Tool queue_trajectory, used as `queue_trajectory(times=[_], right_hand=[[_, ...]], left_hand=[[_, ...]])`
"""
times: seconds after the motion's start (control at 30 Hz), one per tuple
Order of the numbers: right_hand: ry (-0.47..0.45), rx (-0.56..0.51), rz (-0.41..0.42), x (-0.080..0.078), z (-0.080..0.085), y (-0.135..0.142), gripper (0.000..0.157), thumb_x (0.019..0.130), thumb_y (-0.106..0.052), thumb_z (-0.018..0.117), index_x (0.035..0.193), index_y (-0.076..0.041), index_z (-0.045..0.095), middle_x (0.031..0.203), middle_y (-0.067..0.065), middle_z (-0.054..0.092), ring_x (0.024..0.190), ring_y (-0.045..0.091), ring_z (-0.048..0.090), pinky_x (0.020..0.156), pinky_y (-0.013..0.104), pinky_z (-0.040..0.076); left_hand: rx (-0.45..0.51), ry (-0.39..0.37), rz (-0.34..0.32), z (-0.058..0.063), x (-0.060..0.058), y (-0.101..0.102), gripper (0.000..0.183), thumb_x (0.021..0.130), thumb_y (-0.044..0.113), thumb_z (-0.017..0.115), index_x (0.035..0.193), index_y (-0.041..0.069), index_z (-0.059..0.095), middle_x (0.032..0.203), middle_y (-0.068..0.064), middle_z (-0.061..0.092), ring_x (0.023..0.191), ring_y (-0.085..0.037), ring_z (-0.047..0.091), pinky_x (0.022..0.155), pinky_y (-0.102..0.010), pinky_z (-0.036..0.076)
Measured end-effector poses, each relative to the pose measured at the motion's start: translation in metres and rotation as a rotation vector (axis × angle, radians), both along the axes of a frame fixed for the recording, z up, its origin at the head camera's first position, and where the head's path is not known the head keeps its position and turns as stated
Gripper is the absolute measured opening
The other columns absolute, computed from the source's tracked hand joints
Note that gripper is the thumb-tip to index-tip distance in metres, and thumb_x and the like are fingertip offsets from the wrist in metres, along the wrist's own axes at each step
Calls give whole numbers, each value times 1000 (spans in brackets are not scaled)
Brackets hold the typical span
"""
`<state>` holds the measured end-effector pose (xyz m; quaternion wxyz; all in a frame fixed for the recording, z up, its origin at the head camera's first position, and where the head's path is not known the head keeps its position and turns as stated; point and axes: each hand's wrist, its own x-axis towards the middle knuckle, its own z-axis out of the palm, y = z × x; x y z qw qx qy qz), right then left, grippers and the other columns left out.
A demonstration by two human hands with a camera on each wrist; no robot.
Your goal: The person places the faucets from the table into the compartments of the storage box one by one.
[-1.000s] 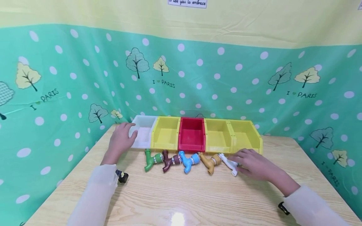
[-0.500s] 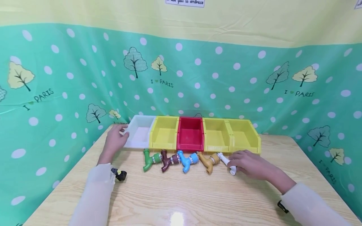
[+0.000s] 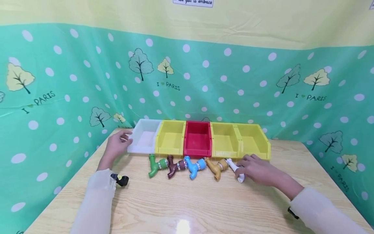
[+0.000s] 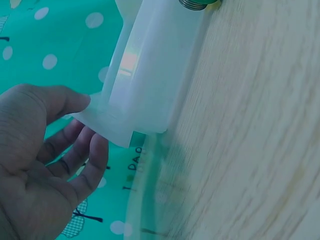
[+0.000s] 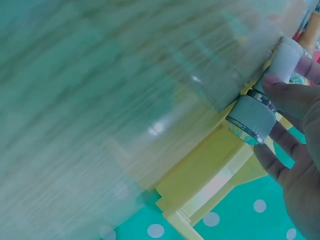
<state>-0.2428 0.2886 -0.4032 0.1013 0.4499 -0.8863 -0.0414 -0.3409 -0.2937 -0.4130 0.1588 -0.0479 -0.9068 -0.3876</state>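
My left hand [image 3: 116, 145] is at the outer side wall of the translucent white bin [image 3: 145, 140] at the row's left end. In the left wrist view, the thumb presses one face of that bin's edge [image 4: 112, 120] and the fingers curl behind it. My right hand [image 3: 258, 169] pinches a white plastic tap [image 3: 232, 165] at the right end of a line of taps. In the right wrist view, thumb and fingers hold the tap's body, and its ridged knob [image 5: 252, 116] points away from the fingertips. Left of it lies a mustard tap [image 3: 216, 170].
A blue tap [image 3: 193, 168], a maroon tap [image 3: 173, 169] and a green tap [image 3: 154, 167] continue the line along the bins' front. Beside the white bin stand a yellow bin [image 3: 170, 138], a red bin [image 3: 197, 139] and two more yellow ones. Patterned cloth hangs behind the wooden table [image 3: 175, 201].
My left hand has moved slightly left and down from over the white bin to its outer wall. My right hand's fingers have closed on the white tap, which stays near its spot.
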Motion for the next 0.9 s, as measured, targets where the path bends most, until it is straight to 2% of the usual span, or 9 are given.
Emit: queue_trajectory(times=[0.17,0.47,0.63,0.8,0.9], right_hand=[[48,49,6,5,-1,-1,38,89,-4,72,107,-38,72,111,2,67,96,22,54,77,43,45],[23,77,-20,14,0,1,34,94,-12,68,109,-42,68,108,-1,61,94,20,49,77,41,42],[34,57,-12,22,4,3,41,89,-4,72,110,-40,68,111,1,61,96,22,49,78,41,42],[68,37,-26,26,15,7,50,81,1,78,111,-38,67,114,3,63,97,24,51,77,41,41],[75,29,-51,24,22,10,50,80,1,79,111,-36,68,114,3,63,98,26,52,77,42,42]], left_hand=[[10,4,-7,-1,0,-1,32,99,14,67,128,0,64,109,-22,65,98,-37,64,81,-44,55],[-3,-2,-19,-2,0,-3,30,100,12,65,128,2,65,110,-21,66,97,-35,64,79,-41,54],[0,-10,-15,-3,0,-4,30,100,13,66,128,3,66,111,-20,66,98,-34,64,78,-39,54],[14,-16,-12,-2,1,-5,30,100,14,66,128,2,65,112,-20,65,100,-35,63,81,-42,54],[18,-17,-13,-2,0,-5,31,100,14,66,129,2,65,113,-20,65,100,-35,64,81,-42,54]])
